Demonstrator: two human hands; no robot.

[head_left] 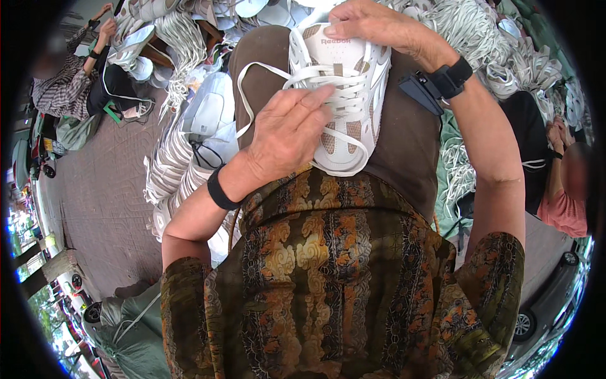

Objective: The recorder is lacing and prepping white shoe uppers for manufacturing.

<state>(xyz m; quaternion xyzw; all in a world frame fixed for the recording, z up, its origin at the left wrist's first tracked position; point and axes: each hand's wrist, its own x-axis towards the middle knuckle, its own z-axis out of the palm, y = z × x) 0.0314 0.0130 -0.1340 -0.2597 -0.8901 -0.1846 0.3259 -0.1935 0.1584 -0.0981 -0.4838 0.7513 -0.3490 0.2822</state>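
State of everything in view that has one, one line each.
Shoe: on the lap, toe toward the wearer, partly laced
Loose lace: untied, looping out over the left leg
Tongue: pinched at its top edge by the right hand
Left hand: over the lacing, fingers together; grip unclear
Wristband: fastened on left wrist
White laces: heaped, upper right

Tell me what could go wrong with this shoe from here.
The loose lace loops out over the trousers, so it could snag or twist. The shoe might slip if the right hand eases its hold at the top end. The left hand covers part of the shoe, so an uneven crossing could go unseen.
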